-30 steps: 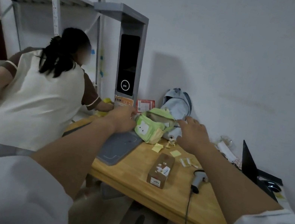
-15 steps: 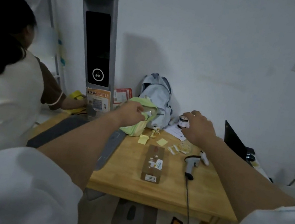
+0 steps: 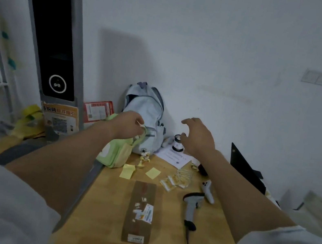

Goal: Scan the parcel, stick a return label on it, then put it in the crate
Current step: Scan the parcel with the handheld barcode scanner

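Brown parcel lies unscanned at six o'clock; left hand pinches the green pouch, right hand spread empty, risking toppling the small jar.

Pale blue backpack leaned vs far wall, green pouch just left of it. Tall grey kiosk stood far left. Two yellow sticky notes lay mid-table.

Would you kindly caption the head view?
Left hand grips green pouch; right hand hovers open; parcel and scanner lie untouched.
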